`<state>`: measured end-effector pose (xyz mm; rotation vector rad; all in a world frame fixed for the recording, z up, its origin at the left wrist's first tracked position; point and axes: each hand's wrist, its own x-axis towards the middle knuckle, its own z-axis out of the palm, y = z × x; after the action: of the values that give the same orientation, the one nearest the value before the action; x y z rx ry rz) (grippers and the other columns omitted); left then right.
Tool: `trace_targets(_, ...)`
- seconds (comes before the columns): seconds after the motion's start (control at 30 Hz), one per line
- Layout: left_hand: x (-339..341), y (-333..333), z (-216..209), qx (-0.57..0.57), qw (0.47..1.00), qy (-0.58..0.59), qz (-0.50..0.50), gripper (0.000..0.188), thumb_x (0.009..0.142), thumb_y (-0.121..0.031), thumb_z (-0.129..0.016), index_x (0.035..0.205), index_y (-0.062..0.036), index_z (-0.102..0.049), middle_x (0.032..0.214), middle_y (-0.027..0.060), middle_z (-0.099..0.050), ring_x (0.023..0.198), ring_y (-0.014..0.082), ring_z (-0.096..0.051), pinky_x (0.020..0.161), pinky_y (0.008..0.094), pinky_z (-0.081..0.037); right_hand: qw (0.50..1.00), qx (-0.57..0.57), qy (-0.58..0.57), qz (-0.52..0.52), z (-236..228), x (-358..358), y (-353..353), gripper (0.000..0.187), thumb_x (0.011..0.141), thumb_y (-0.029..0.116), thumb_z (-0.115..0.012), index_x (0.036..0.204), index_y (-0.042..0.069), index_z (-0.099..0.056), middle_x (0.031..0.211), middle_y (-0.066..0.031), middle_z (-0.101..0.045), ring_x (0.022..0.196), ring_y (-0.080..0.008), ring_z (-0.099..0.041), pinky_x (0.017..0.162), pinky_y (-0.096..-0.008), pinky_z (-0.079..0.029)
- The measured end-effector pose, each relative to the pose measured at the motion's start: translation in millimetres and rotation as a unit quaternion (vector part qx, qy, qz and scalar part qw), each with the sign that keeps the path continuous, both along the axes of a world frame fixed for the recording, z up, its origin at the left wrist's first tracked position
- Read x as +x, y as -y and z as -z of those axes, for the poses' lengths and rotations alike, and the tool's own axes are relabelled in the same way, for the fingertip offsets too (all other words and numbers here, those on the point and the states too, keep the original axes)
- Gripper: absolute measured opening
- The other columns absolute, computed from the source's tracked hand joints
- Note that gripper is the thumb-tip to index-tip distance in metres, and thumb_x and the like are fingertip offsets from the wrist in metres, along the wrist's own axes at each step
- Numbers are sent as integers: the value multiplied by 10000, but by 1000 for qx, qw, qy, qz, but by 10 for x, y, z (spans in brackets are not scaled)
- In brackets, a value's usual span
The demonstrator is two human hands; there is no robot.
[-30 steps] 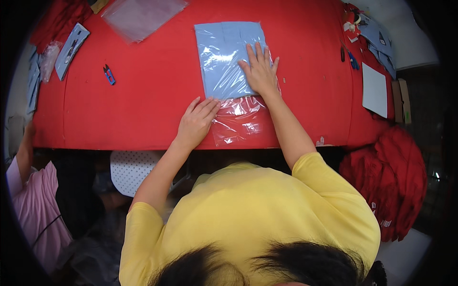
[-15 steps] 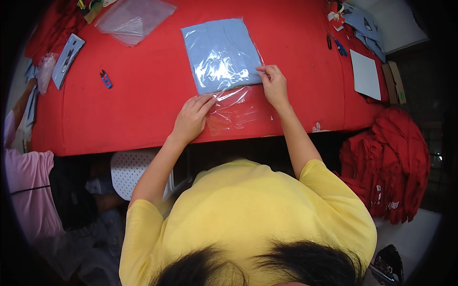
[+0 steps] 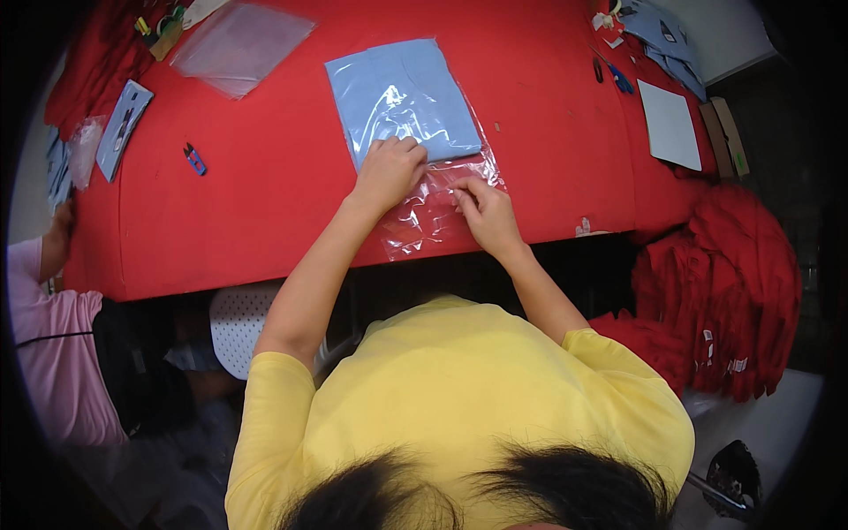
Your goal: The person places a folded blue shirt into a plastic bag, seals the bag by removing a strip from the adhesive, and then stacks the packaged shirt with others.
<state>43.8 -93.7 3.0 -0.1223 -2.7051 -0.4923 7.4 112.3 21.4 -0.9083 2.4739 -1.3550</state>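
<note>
A folded light-blue garment [image 3: 402, 97] lies flat inside a clear plastic bag [image 3: 424, 225] on the red-covered table. The bag's loose end stretches from the garment's near edge toward the table's front edge. My left hand [image 3: 389, 175] rests on the near left part of the bagged garment, its fingers curled down on the plastic. My right hand [image 3: 488, 216] is over the right side of the loose end, thumb and forefinger pinched together at the film. The undersides of the left fingers are hidden.
Clear bags [image 3: 243, 49] lie at the far left, with blue thread snips [image 3: 194, 160] nearer. A bagged blue garment [image 3: 122, 128] is further left, near a co-worker's pink sleeve [image 3: 66, 353]. At right are a white sheet [image 3: 670, 125], blue scissors [image 3: 621, 79] and piled red garments [image 3: 715, 291].
My left hand has moved up and right onto the bagged garment. My right hand has left the garment's right edge and come down and left to the bag's loose end.
</note>
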Motion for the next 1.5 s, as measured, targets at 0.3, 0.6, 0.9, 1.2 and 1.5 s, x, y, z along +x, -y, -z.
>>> trace_targets(0.3, -41, 7, -95, 118, 993, -8, -25, 114, 814, -103, -640, 901, -59, -581, 903, 80, -583, 888, 289, -556, 793, 396, -411, 987, -26, -130, -89, -47, 175, 39, 163, 863, 25, -564, 1010, -25, -615, 1098, -194, -618, 990, -350, -611, 810, -412, -491)
trace_targets(0.6, -47, -214, -554, 33, 991, -123, -50, 138, 778, -101, -655, 872, -68, -560, 924, 97, -575, 907, 293, -542, 800, 412, -402, 930, 118, -286, -197, 50, -582, 835, 424, 853, 143, -528, 1257, 13, -535, 1393, -234, -432, 1340, -407, -320, 1086, -460, -303)
trace_targets(0.9, -650, 361, -308, 139, 977, -129, -99, 185, 861, -79, -538, 1021, -40, -622, 1047, 136, -635, 993, 332, -566, 851, 439, -448, 934, 164, -312, -61, 444, -992, 918, 548, 842, 231, -593, 1342, 37, -479, 1407, -130, -446, 1224, -325, -423, 1000, -453, -360)
trace_targets(1.2, -1280, 775, 19, 62, 994, -62, -67, 221, 892, -77, -540, 1084, -86, -649, 1172, 105, -608, 1111, 323, -522, 955, 415, -441, 909, 237, -342, 20, 209, -780, 1020, 658, 891, 460, -554, 1401, 60, -445, 1447, -131, -432, 1189, -313, -437, 987, -427, -323)
trace_targets(1.5, -1240, 796, 45, 94, 989, -97, -56, 214, 876, -71, -556, 1039, -106, -690, 1190, 78, -603, 1124, 303, -511, 972, 387, -440, 901, 193, -389, 20, 353, -770, 960, 635, 900, 443, -546, 1397, 60, -452, 1432, -172, -434, 1326, -397, -330, 1096, -586, -201)
